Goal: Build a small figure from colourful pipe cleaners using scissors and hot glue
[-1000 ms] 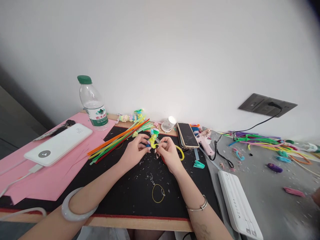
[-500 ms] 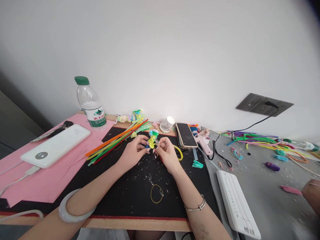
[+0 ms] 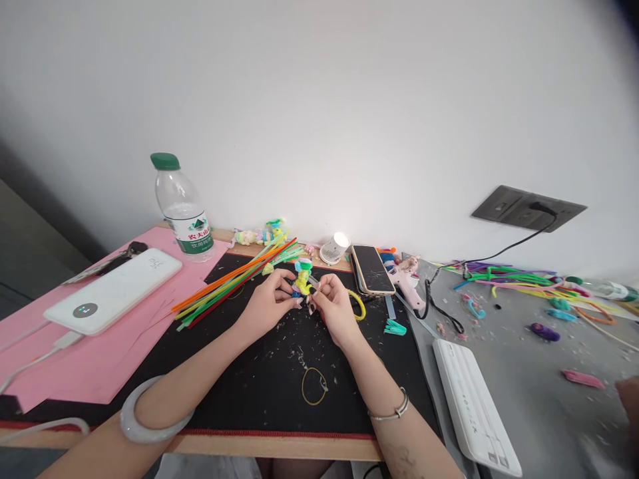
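My left hand [image 3: 267,301] and my right hand [image 3: 332,305] meet over the black mat [image 3: 259,372] and both pinch a small pipe-cleaner figure [image 3: 302,278], yellow with a teal top and a bit of blue. The figure stands upright between my fingertips. A bundle of coloured pipe cleaners [image 3: 234,279] lies just left of my left hand. A yellow loop [image 3: 360,303] lies on the mat behind my right hand, and a thin yellow wire ring [image 3: 315,386] lies nearer to me between my forearms.
A water bottle [image 3: 180,207], a white power bank [image 3: 114,290] on pink paper [image 3: 94,359], a phone [image 3: 370,269], a pink glue gun [image 3: 408,281], a small cup [image 3: 335,247] and a white keyboard [image 3: 474,412] surround the mat. Loose pipe cleaners [image 3: 509,276] litter the grey table at right. Another person's hand [image 3: 630,394] shows at the right edge.
My hands stay on the figure and turn it slightly. The other person's hand at the right edge came in and drew back.
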`<state>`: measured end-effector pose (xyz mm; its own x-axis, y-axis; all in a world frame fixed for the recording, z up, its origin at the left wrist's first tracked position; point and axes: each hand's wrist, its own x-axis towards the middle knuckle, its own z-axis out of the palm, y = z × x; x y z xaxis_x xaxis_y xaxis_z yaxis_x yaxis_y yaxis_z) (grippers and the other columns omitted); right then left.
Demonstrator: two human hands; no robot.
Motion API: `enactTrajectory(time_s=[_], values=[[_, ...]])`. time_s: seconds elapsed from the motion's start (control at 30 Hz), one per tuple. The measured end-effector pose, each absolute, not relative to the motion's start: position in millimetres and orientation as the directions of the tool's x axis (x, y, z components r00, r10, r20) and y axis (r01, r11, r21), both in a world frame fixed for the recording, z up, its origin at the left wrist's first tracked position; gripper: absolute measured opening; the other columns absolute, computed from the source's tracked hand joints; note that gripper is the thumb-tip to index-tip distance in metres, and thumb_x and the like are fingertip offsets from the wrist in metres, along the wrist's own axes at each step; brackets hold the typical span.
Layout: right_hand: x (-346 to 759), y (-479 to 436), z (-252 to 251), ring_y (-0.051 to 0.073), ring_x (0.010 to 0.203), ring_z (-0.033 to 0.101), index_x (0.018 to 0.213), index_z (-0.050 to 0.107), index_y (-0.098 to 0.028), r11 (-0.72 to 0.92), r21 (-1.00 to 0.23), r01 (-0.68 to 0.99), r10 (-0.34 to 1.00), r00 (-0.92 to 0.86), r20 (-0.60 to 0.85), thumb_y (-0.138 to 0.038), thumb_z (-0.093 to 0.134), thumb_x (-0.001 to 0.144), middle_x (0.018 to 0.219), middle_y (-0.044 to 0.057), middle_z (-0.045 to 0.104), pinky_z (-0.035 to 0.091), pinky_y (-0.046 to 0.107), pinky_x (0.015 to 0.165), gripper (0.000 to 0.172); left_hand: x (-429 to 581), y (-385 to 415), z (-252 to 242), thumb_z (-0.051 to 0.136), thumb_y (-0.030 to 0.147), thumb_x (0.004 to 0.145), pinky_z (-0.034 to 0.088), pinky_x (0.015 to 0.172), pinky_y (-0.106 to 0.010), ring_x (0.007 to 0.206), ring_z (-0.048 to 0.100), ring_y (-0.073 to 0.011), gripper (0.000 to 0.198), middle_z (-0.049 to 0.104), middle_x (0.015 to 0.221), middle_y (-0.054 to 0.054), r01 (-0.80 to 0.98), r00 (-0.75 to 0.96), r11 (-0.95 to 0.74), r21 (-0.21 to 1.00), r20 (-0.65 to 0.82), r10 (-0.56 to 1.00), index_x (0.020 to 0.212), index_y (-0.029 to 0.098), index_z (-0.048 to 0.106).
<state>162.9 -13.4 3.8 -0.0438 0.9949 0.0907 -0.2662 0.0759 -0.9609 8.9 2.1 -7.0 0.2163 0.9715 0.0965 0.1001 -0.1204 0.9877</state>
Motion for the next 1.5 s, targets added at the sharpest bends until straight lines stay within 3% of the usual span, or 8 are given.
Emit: enactTrajectory(time_s=[0.33, 0.53, 0.77, 1.1, 1.27, 1.5], values=[[163, -12, -2, 0.009, 0.045, 0.044, 0.081, 0.041, -0.023, 0.098, -0.982, -0.162, 0.995, 0.005, 0.099, -0.021, 0.057, 0.074, 0.056, -0.009, 0.052, 0.033, 0.02, 0.046, 0.018, 11, 1, -7, 0.072, 0.024, 0.067, 0.056, 0.069, -0.033, 0.067, 0.069, -0.0169, 0.042, 0.054, 0.073, 0.007, 0.048, 0.244, -0.022, 0.999, 0.01, 0.97, 0.099, 0.021, 0.046], [165, -15, -3, 0.011, 0.052, 0.045, 0.078, 0.044, -0.022, 0.217, -0.957, 0.195, 0.975, 0.013, 0.223, -0.03, 0.052, 0.085, 0.059, -0.006, 0.049, 0.032, 0.023, 0.051, 0.013, 12, 1, -2, 0.073, 0.022, 0.067, 0.057, 0.067, -0.033, 0.064, 0.069, -0.0169, 0.042, 0.054, 0.07, 0.008, -0.015, 0.203, 0.047, 0.999, -0.043, 0.978, 0.098, 0.02, 0.045], [165, -18, -3, 0.014, 0.053, 0.041, 0.062, 0.041, -0.022, 0.252, -0.822, 0.51, 0.951, 0.026, 0.308, -0.033, 0.045, 0.089, 0.055, -0.003, 0.045, 0.025, 0.026, 0.054, 0.03, 10, 2, -6, 0.071, 0.02, 0.068, 0.057, 0.072, -0.035, 0.066, 0.069, -0.0152, 0.041, 0.053, 0.075, 0.007, 0.009, 0.204, -0.006, 1.0, 0.004, 0.979, 0.099, 0.02, 0.045], [153, -22, -5, 0.014, 0.052, 0.039, 0.062, 0.041, -0.022, 0.142, -0.873, 0.466, 0.984, 0.03, 0.176, -0.028, 0.039, 0.088, 0.054, -0.004, 0.044, 0.024, 0.024, 0.05, 0.027, 12, 0, -9, 0.068, 0.016, 0.069, 0.055, 0.067, -0.029, 0.066, 0.067, -0.014, 0.039, 0.051, 0.076, 0.006, 0.105, 0.199, -0.125, 0.987, 0.103, 0.975, 0.101, 0.021, 0.046], [151, -25, -3, 0.014, 0.053, 0.039, 0.064, 0.036, -0.022, 0.165, -0.877, 0.452, 0.982, 0.008, 0.188, -0.03, 0.037, 0.089, 0.056, -0.004, 0.042, 0.025, 0.025, 0.051, 0.026, 11, -1, -7, 0.067, 0.017, 0.069, 0.057, 0.069, -0.031, 0.069, 0.068, -0.0161, 0.031, 0.053, 0.078, 0.004, 0.101, 0.224, -0.114, 0.988, 0.089, 0.971, 0.097, 0.019, 0.053], [150, -25, -4, 0.014, 0.054, 0.04, 0.065, 0.034, -0.022, 0.19, -0.874, 0.448, 0.976, 0.01, 0.217, -0.03, 0.036, 0.09, 0.057, -0.004, 0.042, 0.026, 0.025, 0.053, 0.026, 10, 2, -10, 0.069, 0.018, 0.067, 0.058, 0.072, -0.035, 0.07, 0.068, -0.0171, 0.035, 0.055, 0.078, 0.003, 0.089, 0.199, -0.113, 0.99, 0.093, 0.976, 0.1, 0.018, 0.057]])
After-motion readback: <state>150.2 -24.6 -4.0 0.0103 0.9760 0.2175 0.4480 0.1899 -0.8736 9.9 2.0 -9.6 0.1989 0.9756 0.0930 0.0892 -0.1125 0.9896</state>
